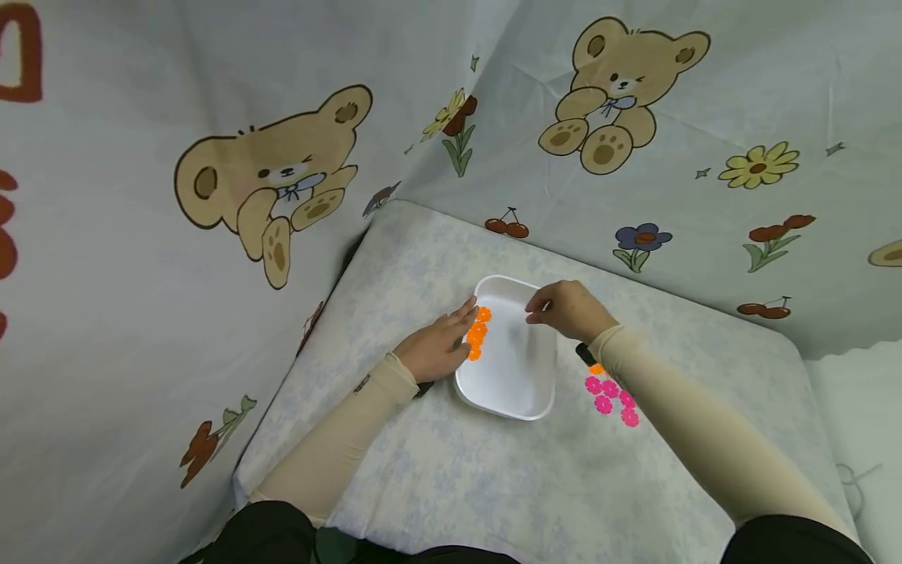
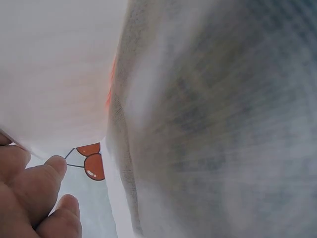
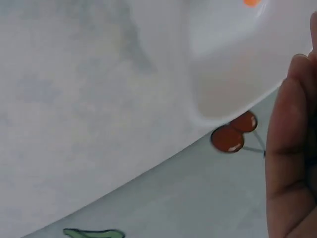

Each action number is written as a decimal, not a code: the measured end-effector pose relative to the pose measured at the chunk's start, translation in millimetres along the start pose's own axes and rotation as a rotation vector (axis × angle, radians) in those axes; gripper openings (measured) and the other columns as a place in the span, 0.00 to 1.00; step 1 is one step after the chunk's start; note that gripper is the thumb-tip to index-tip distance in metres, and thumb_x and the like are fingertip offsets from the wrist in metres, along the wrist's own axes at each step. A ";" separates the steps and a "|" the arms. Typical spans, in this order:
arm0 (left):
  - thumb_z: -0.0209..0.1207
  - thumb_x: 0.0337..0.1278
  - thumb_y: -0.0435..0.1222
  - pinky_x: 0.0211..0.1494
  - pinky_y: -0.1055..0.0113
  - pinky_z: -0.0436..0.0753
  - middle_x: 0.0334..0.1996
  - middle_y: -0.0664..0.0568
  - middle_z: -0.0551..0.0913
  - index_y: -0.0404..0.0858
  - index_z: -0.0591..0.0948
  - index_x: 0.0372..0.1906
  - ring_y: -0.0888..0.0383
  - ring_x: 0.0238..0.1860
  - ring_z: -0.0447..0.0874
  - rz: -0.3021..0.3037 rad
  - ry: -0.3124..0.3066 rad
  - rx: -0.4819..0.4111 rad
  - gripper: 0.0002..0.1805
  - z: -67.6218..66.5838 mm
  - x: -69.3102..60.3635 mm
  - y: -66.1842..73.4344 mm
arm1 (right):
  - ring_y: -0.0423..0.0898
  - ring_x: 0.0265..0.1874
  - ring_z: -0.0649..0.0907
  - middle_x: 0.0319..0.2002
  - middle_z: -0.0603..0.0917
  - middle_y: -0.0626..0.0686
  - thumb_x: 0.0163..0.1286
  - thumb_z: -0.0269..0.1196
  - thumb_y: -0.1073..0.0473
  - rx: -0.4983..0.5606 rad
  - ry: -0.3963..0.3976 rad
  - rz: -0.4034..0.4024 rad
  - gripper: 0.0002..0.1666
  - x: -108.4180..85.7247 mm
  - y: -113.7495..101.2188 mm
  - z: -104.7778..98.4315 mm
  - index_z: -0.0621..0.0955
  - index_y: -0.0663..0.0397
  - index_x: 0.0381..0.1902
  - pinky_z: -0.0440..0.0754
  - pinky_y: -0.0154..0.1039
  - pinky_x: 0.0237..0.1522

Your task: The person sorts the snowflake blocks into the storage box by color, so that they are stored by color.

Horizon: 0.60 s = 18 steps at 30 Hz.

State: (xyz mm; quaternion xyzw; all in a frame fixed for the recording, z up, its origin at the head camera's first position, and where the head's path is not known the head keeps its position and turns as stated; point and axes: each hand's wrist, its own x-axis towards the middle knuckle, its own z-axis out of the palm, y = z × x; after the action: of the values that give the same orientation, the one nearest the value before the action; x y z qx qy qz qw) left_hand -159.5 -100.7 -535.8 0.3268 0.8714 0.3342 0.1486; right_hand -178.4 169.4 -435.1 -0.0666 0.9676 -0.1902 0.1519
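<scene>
A white rectangular tray (image 1: 503,368) with rounded corners stands on the cloth-covered table. Several small orange flower-shaped pieces (image 1: 477,334) lie inside along its left wall. Against that wall rests my left hand (image 1: 438,342), fingers stretched along the rim and thumb near the orange pieces. In the left wrist view, fingertips (image 2: 57,166) lie close to the tray's pale side (image 2: 54,79). My right hand (image 1: 564,308) hovers over the tray's upper right side, fingers bent and fingertips close together. Whether anything small is between them is hidden. In the right wrist view, its fingers (image 3: 290,119) show at the right edge.
Right of the tray, several pink flower-shaped pieces (image 1: 610,389) lie on the table (image 1: 437,470), partly under the right sleeve (image 1: 676,407). An orange piece (image 1: 597,368) lies just above them. A bear-print curtain (image 1: 451,47) hangs behind and at the left.
</scene>
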 end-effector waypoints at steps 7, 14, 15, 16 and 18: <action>0.41 0.82 0.44 0.88 0.63 0.47 0.85 0.66 0.36 0.46 0.49 0.85 0.59 0.85 0.46 0.001 0.005 -0.004 0.34 -0.2 -1.1 0.0 | 0.51 0.38 0.85 0.41 0.90 0.53 0.70 0.72 0.53 -0.003 -0.025 0.137 0.11 -32.7 66.9 -14.5 0.90 0.51 0.46 0.89 0.46 0.41; 0.42 0.82 0.44 0.88 0.65 0.47 0.85 0.68 0.36 0.48 0.48 0.85 0.60 0.85 0.46 -0.019 -0.001 -0.004 0.34 -0.2 -1.0 1.7 | 0.52 0.41 0.86 0.45 0.90 0.57 0.72 0.69 0.53 0.011 -0.059 0.209 0.14 -57.8 121.7 4.5 0.89 0.55 0.49 0.89 0.53 0.47; 0.42 0.82 0.44 0.88 0.65 0.47 0.85 0.68 0.36 0.49 0.48 0.85 0.61 0.85 0.46 -0.019 0.000 -0.004 0.34 -0.2 -1.0 1.8 | 0.52 0.42 0.86 0.46 0.90 0.58 0.72 0.69 0.53 0.016 -0.067 0.220 0.15 -60.8 128.3 6.4 0.89 0.56 0.49 0.89 0.53 0.47; 0.42 0.82 0.44 0.88 0.65 0.47 0.85 0.68 0.36 0.49 0.48 0.85 0.61 0.85 0.46 -0.019 0.003 -0.003 0.34 0.0 -0.9 1.7 | 0.53 0.42 0.86 0.47 0.90 0.59 0.72 0.69 0.53 0.022 -0.074 0.234 0.16 -63.3 134.7 8.2 0.89 0.57 0.50 0.89 0.53 0.46; 0.43 0.82 0.44 0.88 0.65 0.48 0.84 0.68 0.36 0.49 0.49 0.85 0.61 0.84 0.46 -0.019 0.007 -0.008 0.34 0.0 -1.0 1.7 | 0.53 0.42 0.86 0.48 0.90 0.60 0.71 0.70 0.53 0.037 -0.078 0.259 0.17 -67.5 146.5 11.3 0.88 0.57 0.52 0.88 0.51 0.45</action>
State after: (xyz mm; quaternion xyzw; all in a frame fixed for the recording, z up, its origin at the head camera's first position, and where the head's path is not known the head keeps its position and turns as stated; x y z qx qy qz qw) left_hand -157.9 -100.4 -534.6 0.3168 0.8737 0.3374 0.1498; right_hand -121.4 312.7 -483.8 0.0546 0.9578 -0.1843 0.2138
